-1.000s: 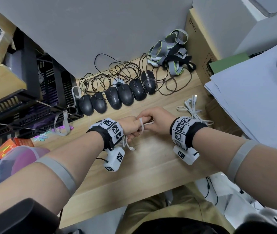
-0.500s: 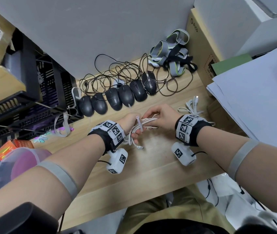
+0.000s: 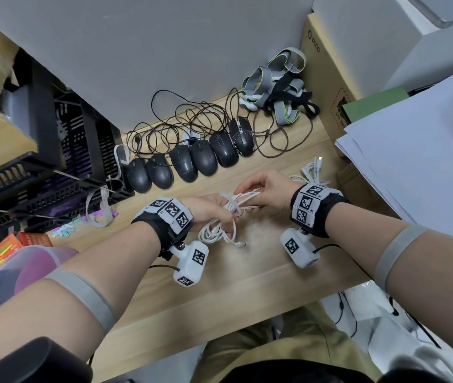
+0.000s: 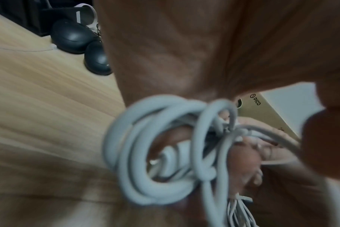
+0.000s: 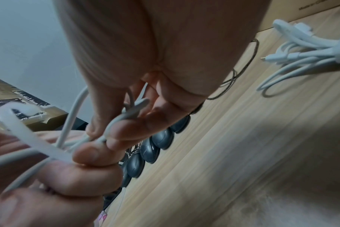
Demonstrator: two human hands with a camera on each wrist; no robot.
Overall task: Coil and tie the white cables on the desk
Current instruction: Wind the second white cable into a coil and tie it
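Observation:
A coiled white cable (image 3: pixel 221 225) hangs between both hands above the wooden desk (image 3: pixel 247 272). My left hand (image 3: pixel 214 211) grips the coil's loops (image 4: pixel 145 153), and a plug end dangles below it. My right hand (image 3: pixel 261 193) pinches the strands at the coil's other end (image 5: pixel 114 122) between thumb and fingers. A white tie strip (image 5: pixel 25 135) sticks up from the bundle beside the left thumb. A second white cable bundle (image 3: pixel 312 172) lies on the desk behind my right wrist, also in the right wrist view (image 5: pixel 305 50).
Several black mice (image 3: pixel 192 158) sit in a row at the back with tangled dark cords (image 3: pixel 181 120). Grey straps (image 3: pixel 278 84) lie by a cardboard box (image 3: pixel 327 70). Black trays (image 3: pixel 40 167) stand left, white paper sheets (image 3: pixel 419 161) right.
The hands have drawn apart from a tight clasp, the right moving right and back. The coil now shows stretched between them, with loops hanging under the left hand.

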